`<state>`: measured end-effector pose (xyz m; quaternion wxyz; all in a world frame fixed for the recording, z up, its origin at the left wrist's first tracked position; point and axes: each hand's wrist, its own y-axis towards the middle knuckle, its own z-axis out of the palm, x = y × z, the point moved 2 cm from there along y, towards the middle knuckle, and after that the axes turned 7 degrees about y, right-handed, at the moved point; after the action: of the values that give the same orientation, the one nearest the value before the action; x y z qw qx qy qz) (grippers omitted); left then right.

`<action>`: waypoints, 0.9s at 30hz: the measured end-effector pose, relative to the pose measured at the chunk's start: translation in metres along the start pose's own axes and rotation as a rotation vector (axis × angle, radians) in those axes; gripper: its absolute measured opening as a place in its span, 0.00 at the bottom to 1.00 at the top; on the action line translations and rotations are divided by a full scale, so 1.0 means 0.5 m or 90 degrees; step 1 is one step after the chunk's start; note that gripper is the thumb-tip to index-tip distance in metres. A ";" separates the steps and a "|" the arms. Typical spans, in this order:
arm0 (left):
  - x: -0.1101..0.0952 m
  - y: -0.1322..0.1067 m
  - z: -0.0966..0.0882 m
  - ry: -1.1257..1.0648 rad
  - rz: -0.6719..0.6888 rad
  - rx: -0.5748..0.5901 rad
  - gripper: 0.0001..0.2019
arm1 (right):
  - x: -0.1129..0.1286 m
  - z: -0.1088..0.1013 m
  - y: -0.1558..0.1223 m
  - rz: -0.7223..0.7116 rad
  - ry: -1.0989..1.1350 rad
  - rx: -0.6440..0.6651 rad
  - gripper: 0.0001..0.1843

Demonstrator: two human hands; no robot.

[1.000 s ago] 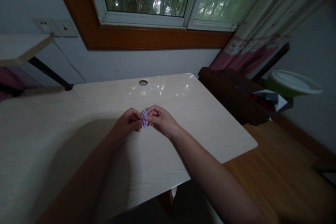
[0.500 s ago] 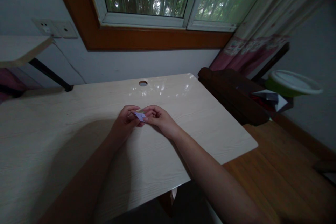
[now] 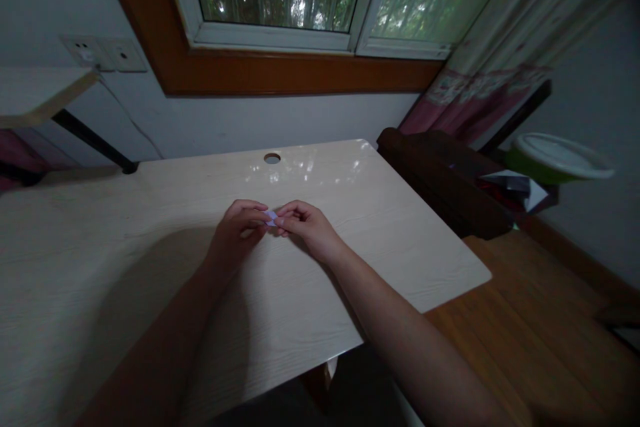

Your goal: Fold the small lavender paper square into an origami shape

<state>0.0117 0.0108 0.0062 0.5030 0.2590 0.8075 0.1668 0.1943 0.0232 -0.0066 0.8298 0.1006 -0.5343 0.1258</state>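
Observation:
A small piece of folded lilac paper (image 3: 271, 217) is pinched between my two hands, just over the pale wooden table (image 3: 320, 307). My left hand (image 3: 241, 223) closes on its left side, with fingers covering much of it. On the right side, my right hand (image 3: 305, 225) grips the paper between thumb and fingertips. Only a small patch of the paper shows between the fingers, so its full folded shape is hidden.
A round cable hole (image 3: 272, 158) lies near the table's back edge. At the left a raised shelf (image 3: 45, 93) stands on black legs. Beyond the right edge are dark wooden furniture (image 3: 435, 173) and a green tub with a white rim (image 3: 560, 157).
The left fingers have come down over the paper, so less of it shows now. My right hand has shifted very slightly and still pinches the paper.

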 end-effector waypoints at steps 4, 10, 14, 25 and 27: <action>-0.005 -0.002 0.000 0.004 0.015 0.022 0.05 | 0.000 0.001 0.000 -0.011 0.003 0.011 0.15; -0.010 0.000 -0.005 0.044 0.003 -0.012 0.04 | 0.009 0.008 -0.005 -0.046 -0.006 0.006 0.13; -0.006 0.001 -0.007 0.028 -0.019 -0.035 0.04 | 0.012 0.013 -0.011 -0.070 -0.077 0.023 0.12; 0.005 -0.005 0.003 -0.104 -0.098 -0.021 0.06 | 0.032 0.007 -0.017 -0.219 -0.319 0.002 0.04; 0.003 -0.005 0.002 -0.103 -0.100 -0.029 0.06 | 0.037 0.013 -0.019 -0.251 -0.332 0.008 0.03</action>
<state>0.0111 0.0095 0.0033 0.5841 0.1960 0.7779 0.1237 0.1992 0.0141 0.0127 0.6725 0.2360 -0.6985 -0.0640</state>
